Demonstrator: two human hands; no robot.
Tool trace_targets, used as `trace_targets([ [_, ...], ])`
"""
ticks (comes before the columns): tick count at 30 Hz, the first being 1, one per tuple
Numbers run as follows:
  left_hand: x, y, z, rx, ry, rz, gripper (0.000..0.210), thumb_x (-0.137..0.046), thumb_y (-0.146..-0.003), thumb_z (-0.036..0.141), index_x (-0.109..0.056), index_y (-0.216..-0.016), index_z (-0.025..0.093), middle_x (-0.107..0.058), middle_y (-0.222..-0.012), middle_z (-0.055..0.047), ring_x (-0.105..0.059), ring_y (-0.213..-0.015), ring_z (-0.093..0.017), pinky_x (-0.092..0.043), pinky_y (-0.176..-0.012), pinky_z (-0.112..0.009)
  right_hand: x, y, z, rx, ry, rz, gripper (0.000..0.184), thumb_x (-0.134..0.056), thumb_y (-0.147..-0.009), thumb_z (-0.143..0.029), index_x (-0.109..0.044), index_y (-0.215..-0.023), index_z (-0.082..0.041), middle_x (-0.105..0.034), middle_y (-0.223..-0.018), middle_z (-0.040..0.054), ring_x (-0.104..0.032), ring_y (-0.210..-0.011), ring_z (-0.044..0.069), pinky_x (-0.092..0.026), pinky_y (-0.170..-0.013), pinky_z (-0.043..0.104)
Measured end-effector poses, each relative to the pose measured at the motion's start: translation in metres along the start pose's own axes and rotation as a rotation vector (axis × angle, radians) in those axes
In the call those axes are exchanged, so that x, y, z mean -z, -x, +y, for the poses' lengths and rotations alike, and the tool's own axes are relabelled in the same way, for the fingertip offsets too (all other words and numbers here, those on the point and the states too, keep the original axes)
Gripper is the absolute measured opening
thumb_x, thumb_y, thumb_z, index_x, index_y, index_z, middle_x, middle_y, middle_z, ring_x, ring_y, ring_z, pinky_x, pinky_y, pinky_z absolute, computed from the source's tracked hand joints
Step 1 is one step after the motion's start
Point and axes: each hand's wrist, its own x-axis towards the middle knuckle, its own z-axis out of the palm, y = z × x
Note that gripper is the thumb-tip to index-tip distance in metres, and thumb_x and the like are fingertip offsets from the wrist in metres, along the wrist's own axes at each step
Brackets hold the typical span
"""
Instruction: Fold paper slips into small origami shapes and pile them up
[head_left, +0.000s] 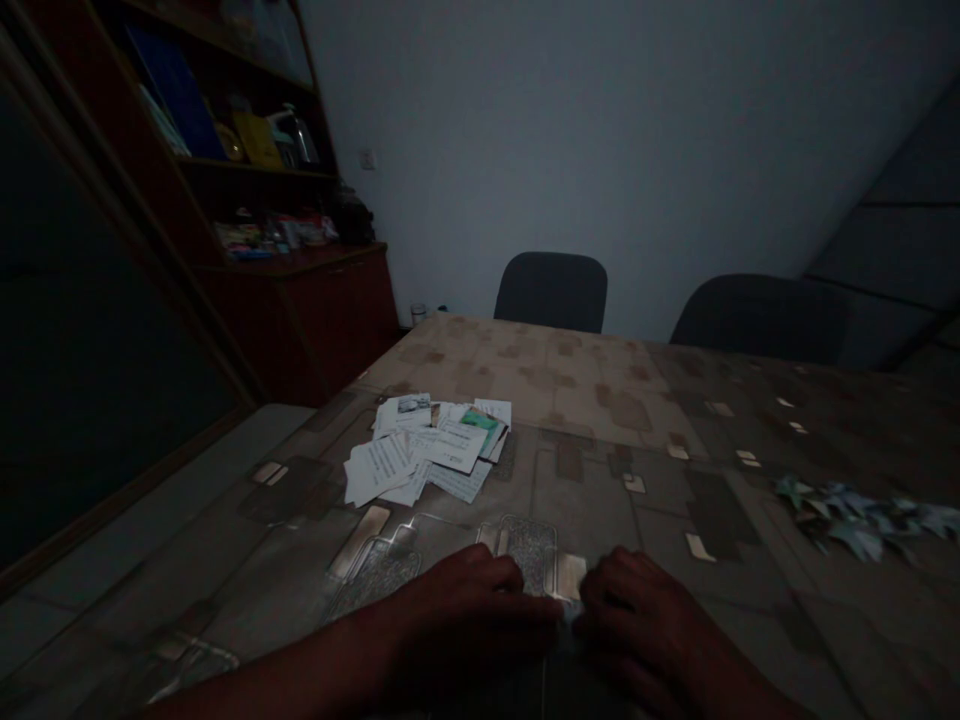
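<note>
My left hand (480, 610) and my right hand (652, 620) are close together, low over the near part of the table. Both have bent, closed fingers. Between their fingertips shows a bit of a small pale piece of paper (571, 612), mostly hidden by the fingers and dim. Beyond my left hand lies a loose pile of small printed paper sheets (427, 450), overlapping, one with a green patch. To the right of my right hand, several folded pale paper pieces (862, 515) lie in a cluster.
A patterned cloth covers the table (540, 380). Two dark chairs, one (551, 290) at the middle and another (757, 315) to the right, stand at the far side. A wooden cabinet (322, 320) with filled shelves is at the left. The room is dim.
</note>
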Motion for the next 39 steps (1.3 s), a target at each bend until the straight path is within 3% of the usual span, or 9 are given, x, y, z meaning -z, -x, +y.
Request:
trace_targets([
  [6, 0.001, 0.002, -0.001, -0.082, -0.116, -0.082, 0.021, -0.061, -0.091, 0.019, -0.061, -0.11, 0.026, -0.063, -0.094, -0.001, -0.052, -0.076, -0.014, -0.038, -0.067, -0.025, -0.003, -0.002, -0.007, -0.203, -0.2, 0.017, 0.012, -0.055, -0.087, -0.011, -0.058, -0.079, -0.02, -0.061, -0.083, 0.0021, -0.056, -0.082, 0.019, -0.041, -0.074, 0.032],
  [12, 0.006, 0.001, 0.001, -0.077, -0.119, -0.119, 0.015, -0.061, -0.091, 0.018, -0.061, -0.104, 0.026, -0.061, -0.094, 0.001, -0.05, -0.077, -0.014, -0.036, -0.064, -0.024, -0.005, -0.009, -0.012, -0.314, -0.166, 0.008, 0.015, -0.053, -0.085, -0.009, -0.056, -0.075, -0.02, -0.058, -0.078, 0.0011, -0.054, -0.078, 0.019, -0.039, -0.071, 0.032],
  [18, 0.009, -0.002, -0.003, -0.086, -0.066, -0.159, 0.016, -0.057, -0.095, 0.02, -0.056, -0.11, 0.024, -0.062, -0.1, 0.001, -0.05, -0.083, -0.014, -0.036, -0.068, -0.026, -0.009, -0.014, -0.013, -0.4, -0.097, -0.046, 0.016, -0.054, -0.081, -0.006, -0.056, -0.072, -0.019, -0.057, -0.075, 0.0009, -0.053, -0.075, 0.02, -0.037, -0.07, 0.032],
  [23, 0.011, -0.003, -0.005, -0.122, -0.06, -0.198, 0.024, -0.06, -0.092, 0.019, -0.054, -0.113, 0.025, -0.062, -0.105, 0.0, -0.051, -0.088, -0.016, -0.038, -0.073, -0.026, -0.007, -0.016, -0.014, -0.411, -0.077, -0.08, 0.016, -0.055, -0.08, -0.006, -0.055, -0.072, -0.019, -0.057, -0.075, 0.0007, -0.053, -0.076, 0.02, -0.036, -0.069, 0.032],
  [29, 0.013, -0.004, 0.001, -0.147, -0.135, -0.161, 0.031, -0.059, -0.092, 0.016, -0.052, -0.121, 0.026, -0.064, -0.103, -0.002, -0.05, -0.08, -0.017, -0.04, -0.07, -0.03, -0.005, -0.018, -0.016, -0.412, -0.071, -0.09, 0.016, -0.054, -0.079, -0.005, -0.055, -0.071, -0.019, -0.058, -0.075, 0.001, -0.054, -0.076, 0.02, -0.037, -0.068, 0.032],
  [39, 0.011, -0.004, 0.005, -0.179, -0.219, -0.134, 0.02, -0.059, -0.092, 0.019, -0.059, -0.111, 0.026, -0.064, -0.103, -0.003, -0.049, -0.079, -0.017, -0.038, -0.067, -0.03, -0.006, -0.017, -0.015, -0.4, -0.038, -0.072, 0.013, -0.055, -0.08, -0.008, -0.055, -0.073, -0.02, -0.058, -0.077, 0.002, -0.054, -0.077, 0.021, -0.037, -0.068, 0.032],
])
